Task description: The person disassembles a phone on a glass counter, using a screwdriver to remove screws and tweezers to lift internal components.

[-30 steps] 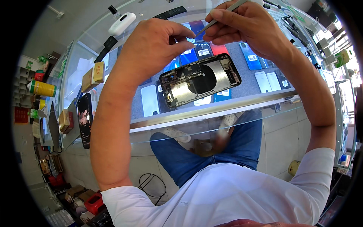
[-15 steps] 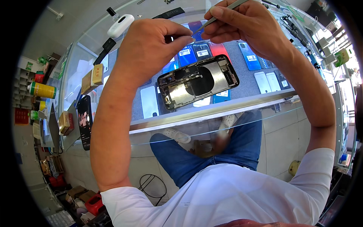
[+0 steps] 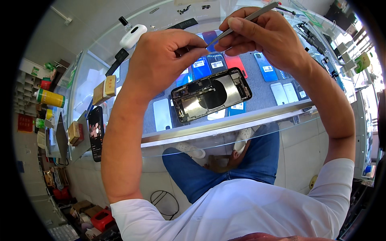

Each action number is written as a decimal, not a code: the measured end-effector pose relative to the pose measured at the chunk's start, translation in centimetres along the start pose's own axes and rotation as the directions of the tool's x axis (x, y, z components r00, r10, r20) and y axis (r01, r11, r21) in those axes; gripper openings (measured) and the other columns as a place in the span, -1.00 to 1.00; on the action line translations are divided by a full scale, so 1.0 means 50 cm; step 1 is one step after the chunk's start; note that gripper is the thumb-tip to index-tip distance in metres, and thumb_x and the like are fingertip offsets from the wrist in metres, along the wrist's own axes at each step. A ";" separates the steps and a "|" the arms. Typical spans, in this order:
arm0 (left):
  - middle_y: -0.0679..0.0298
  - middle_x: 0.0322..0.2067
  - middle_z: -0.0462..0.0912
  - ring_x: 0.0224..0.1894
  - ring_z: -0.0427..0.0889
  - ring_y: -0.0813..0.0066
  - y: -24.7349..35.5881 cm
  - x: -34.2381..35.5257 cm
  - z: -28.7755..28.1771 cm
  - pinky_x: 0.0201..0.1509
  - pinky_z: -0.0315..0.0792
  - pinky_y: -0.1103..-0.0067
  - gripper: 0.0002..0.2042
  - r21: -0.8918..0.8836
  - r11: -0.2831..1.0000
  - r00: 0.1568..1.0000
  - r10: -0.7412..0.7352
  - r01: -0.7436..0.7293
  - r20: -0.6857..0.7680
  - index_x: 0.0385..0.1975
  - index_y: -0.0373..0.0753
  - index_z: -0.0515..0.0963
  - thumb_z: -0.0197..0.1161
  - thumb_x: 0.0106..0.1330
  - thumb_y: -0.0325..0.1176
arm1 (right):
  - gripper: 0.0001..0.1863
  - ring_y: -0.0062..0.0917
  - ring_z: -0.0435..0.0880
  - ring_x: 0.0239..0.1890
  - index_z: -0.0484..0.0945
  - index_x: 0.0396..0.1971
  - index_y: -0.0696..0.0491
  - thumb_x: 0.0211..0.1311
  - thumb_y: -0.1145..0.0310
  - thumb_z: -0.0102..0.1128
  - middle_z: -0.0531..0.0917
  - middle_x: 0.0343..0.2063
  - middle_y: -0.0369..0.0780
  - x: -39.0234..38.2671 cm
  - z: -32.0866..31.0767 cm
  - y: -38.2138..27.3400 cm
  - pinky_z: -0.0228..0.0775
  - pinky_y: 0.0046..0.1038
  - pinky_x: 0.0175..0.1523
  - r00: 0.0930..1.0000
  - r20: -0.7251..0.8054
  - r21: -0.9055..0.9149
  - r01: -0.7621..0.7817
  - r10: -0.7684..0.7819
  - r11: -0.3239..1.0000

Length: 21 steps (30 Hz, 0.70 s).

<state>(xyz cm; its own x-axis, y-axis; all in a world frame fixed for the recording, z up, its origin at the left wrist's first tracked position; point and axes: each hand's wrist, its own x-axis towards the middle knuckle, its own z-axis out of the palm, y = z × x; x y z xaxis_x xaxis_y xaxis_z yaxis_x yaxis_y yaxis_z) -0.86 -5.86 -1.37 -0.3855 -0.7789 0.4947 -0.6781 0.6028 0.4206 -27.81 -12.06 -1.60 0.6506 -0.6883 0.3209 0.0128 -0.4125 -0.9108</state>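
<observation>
Over the glass counter, both my hands meet at the fingertips. My right hand (image 3: 263,38) grips a pair of metal tweezers (image 3: 257,15), which slant down to the left. Their tip reaches the thumb and forefinger of my left hand (image 3: 159,60). Those fingers are pinched together, and whatever they hold is too small and covered to name. Just below and nearer to me lies an opened phone housing (image 3: 188,105), its inside facing up. It shows a silver plate, a round black patch (image 3: 213,94) and small parts along the edges. Neither hand touches it.
Several display phones (image 3: 201,67) lie beneath the glass. A metal rail (image 3: 225,123) edges the counter near me. Leftward are a lit phone (image 3: 96,136), small boxes (image 3: 105,90), a white rounded case (image 3: 133,37) and a black strip (image 3: 116,62). Loose small parts (image 3: 183,9) lie at the far side.
The view has shifted slightly, so the scene sits a little lower. The tweezers' tip has come up against the left fingertips; a small gap was there before.
</observation>
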 end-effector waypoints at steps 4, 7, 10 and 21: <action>0.25 -0.32 0.85 -0.36 0.79 0.55 0.004 0.000 0.000 -0.25 0.62 0.61 -0.86 0.020 0.997 0.997 0.074 -0.074 -0.036 -0.18 -0.29 0.84 0.61 0.33 -0.43 | -0.55 -0.30 0.93 0.00 0.65 0.15 0.25 0.77 0.10 0.09 0.86 -0.11 0.06 -0.002 -0.003 0.005 0.85 -0.39 0.15 1.000 0.010 0.060 0.028 -0.029 0.998; 0.25 -0.32 0.85 -0.36 0.79 0.53 0.007 0.001 -0.002 -0.25 0.63 0.61 -0.86 0.022 0.995 0.994 0.095 -0.094 -0.056 -0.20 -0.29 0.83 0.61 0.31 -0.44 | -0.54 -0.28 0.93 0.01 0.64 0.15 0.26 0.77 0.11 0.08 0.86 -0.11 0.07 0.001 -0.008 0.002 0.85 -0.38 0.15 0.998 0.021 0.057 0.057 -0.058 0.997; 0.24 -0.33 0.84 -0.36 0.79 0.50 0.007 0.001 -0.005 -0.26 0.64 0.60 -0.87 0.075 0.984 0.982 0.167 -0.160 -0.084 -0.21 -0.29 0.82 0.61 0.30 -0.45 | -0.53 -0.25 0.92 0.02 0.64 0.14 0.29 0.78 0.11 0.07 0.86 -0.12 0.08 -0.003 -0.020 -0.001 0.85 -0.36 0.16 0.999 0.026 0.077 0.039 -0.041 0.996; 0.24 -0.35 0.83 -0.38 0.83 0.44 0.017 0.004 0.004 -0.32 0.69 0.58 -0.87 0.232 0.921 0.930 0.347 -0.314 -0.118 -0.27 -0.28 0.78 0.62 0.28 -0.49 | -0.60 -0.34 0.91 -0.04 0.66 0.13 0.30 0.72 0.21 0.22 0.84 -0.09 0.01 -0.011 -0.019 -0.023 0.86 -0.38 0.06 0.994 0.013 0.333 -0.104 0.105 0.937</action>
<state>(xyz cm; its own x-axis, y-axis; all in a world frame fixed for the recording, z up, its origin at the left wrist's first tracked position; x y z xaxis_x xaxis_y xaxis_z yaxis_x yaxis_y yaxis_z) -1.64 -5.55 -1.04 -0.5199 -0.4953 0.6960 -0.6484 0.7592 0.0559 -28.91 -11.78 -0.46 0.6583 -0.7199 0.2198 0.1977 -0.1164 -0.9733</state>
